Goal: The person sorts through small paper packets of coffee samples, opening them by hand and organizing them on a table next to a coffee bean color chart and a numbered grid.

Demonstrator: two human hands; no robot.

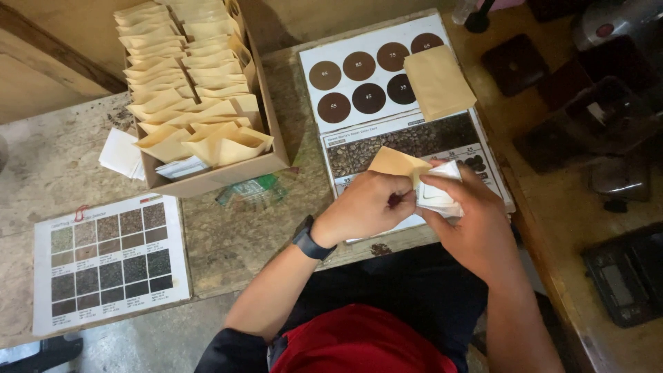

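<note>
Both hands pinched together on the same little bundle, so that's our grip right now: left hand [364,207] has its fingers closed on a tan paper envelope [395,163], right hand [469,221] is clamped on a small white packet [436,195] just beside it, the two touching, held above the near edge of the counter [41,166].

Going left to right: a printed sheet of grey-brown sample squares [110,262] lies near left. Behind it sits a cardboard box [221,173] packed with upright tan envelopes, a few white slips beside it. A clear plastic wrapper [252,190] lies in front of the box. Then comes a colour chart with dark brown discs [359,69], a spare tan envelope [438,81] resting on its right edge. Far right is dark equipment we can't make out.

Looks to us like the white packet is mid-way in or out of the envelope; can't tell which. Either way it'll take a steady pinch keeping the envelope mouth open.
</note>
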